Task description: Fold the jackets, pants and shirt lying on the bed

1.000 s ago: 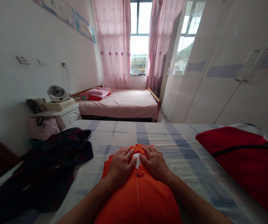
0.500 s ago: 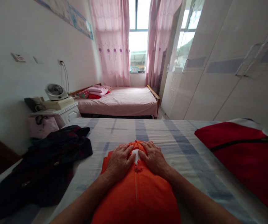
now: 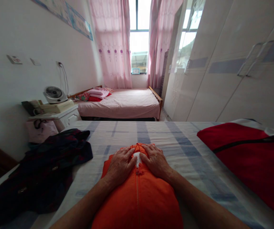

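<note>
An orange zip-up jacket (image 3: pixel 137 197) lies folded on the near bed, its zipper running down the middle and a bit of white showing at the collar. My left hand (image 3: pixel 122 163) rests flat on the left side of the collar end, fingers stretched forward. On the right side of the same end lies my right hand (image 3: pixel 156 159), palm down with fingers extended. Both thumbs point inward near the white patch. The underside of the jacket is hidden.
Left of the jacket is a dark garment with buttons (image 3: pixel 46 171). A red garment (image 3: pixel 244 159) with a black strip lies to the right. Beyond the striped sheet (image 3: pixel 122 128) stand a pink-covered bed (image 3: pixel 129 101), a nightstand (image 3: pixel 67 116) with a fan (image 3: pixel 54 94), and a white wardrobe (image 3: pixel 220 92).
The view has shifted slightly, so most things appear a little further left. Both hands keep the same place on the orange jacket.
</note>
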`<control>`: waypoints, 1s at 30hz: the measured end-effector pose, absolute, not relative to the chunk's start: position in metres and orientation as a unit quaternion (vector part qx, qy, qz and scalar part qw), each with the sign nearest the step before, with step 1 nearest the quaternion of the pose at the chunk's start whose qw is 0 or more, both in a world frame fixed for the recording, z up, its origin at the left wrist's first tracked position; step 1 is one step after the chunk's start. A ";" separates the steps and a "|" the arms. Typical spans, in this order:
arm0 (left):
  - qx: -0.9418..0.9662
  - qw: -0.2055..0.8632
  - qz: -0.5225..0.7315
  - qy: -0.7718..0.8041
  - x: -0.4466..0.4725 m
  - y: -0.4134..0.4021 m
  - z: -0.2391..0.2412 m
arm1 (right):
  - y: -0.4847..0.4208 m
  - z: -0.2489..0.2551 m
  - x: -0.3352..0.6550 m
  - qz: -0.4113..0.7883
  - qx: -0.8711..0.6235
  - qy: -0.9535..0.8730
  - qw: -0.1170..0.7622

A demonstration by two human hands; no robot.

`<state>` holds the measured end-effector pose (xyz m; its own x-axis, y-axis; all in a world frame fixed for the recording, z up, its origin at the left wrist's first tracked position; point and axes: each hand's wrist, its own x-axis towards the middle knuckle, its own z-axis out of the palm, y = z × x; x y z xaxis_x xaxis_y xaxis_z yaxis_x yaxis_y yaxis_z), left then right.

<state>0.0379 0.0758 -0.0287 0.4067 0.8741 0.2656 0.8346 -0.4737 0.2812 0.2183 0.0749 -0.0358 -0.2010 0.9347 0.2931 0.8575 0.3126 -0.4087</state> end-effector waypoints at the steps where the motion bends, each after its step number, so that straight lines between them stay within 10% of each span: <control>1: 0.837 0.053 0.193 0.510 0.038 0.076 -0.029 | 0.075 -0.036 0.218 0.078 -0.581 -0.771 0.247; 30: 0.836 0.058 0.197 0.509 0.038 0.076 -0.030 | 0.074 -0.034 0.219 0.086 -0.582 -0.770 0.247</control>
